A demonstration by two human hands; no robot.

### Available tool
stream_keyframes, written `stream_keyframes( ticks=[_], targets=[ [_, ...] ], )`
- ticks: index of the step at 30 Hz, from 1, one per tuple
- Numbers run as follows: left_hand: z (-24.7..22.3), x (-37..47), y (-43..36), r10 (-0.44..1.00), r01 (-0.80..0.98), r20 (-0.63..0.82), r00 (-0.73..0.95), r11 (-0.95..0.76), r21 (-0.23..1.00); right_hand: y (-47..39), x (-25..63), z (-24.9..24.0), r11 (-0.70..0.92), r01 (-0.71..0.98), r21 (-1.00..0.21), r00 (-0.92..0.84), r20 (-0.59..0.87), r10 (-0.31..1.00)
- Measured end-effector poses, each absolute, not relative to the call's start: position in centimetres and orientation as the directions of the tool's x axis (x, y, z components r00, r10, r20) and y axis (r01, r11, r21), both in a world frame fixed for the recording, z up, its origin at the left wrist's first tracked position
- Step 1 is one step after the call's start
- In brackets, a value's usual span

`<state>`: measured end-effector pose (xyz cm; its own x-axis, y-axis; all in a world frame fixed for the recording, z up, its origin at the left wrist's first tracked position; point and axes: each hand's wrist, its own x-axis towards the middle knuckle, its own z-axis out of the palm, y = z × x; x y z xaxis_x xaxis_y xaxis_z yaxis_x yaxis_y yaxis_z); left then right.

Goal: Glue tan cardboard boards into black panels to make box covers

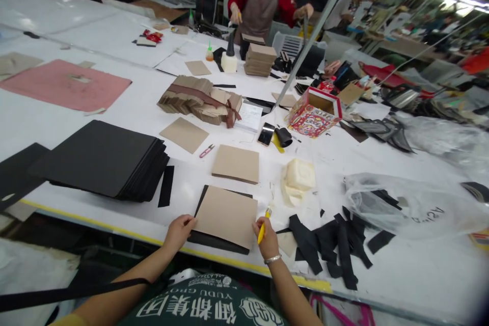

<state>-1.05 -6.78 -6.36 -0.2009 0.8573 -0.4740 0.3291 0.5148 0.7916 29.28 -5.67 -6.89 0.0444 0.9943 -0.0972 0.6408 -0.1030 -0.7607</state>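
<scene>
My left hand (179, 232) pinches the left edge of a tan board (227, 216). That board lies askew over a black sheet (229, 245), whose edges show at the front and the back. In my right hand (268, 240) is a small yellow-handled brush (262, 233), bristles pointing away from me; the fingers of this hand also meet the board's right edge. Just beyond is a low stack of tan boards (236, 162). A cream-coloured tub (300, 174) stands past the brush, to its right.
Black sheets (103, 158) are piled at left, beside a black strip (166, 186). Black scraps (324, 239) and a plastic bag (405, 204) lie at right. Farther back are pink-handled snips (207, 151), a phone (266, 134), a red box (315, 112) and a co-worker (263, 0).
</scene>
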Motion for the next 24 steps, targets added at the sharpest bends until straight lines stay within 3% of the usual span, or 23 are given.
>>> stream_keyframes(
  ticks=[2,5,13,24],
  targets=[
    [-6.8,-1.5,-6.7,0.913,0.53,-0.377,-0.157,0.4,0.748,-5.8,28.8,-7.6,-0.1,0.692,-0.715,0.043,-0.098,0.994],
    [-7.1,-2.0,-6.1,0.932,0.662,-0.344,-0.112,0.329,0.674,-5.4,28.2,-8.2,-0.096,0.735,-0.671,0.049,-0.089,0.995],
    [-9.0,-2.2,-5.6,0.88,0.615,-0.446,-0.166,0.446,0.651,-4.3,27.8,-9.5,-0.077,0.772,-0.63,0.045,-0.067,0.997],
    [-9.5,-2.7,-5.3,0.861,0.627,-0.49,-0.133,0.456,0.632,-3.8,27.2,-9.3,-0.121,0.811,-0.572,0.065,-0.117,0.991]
  ],
)
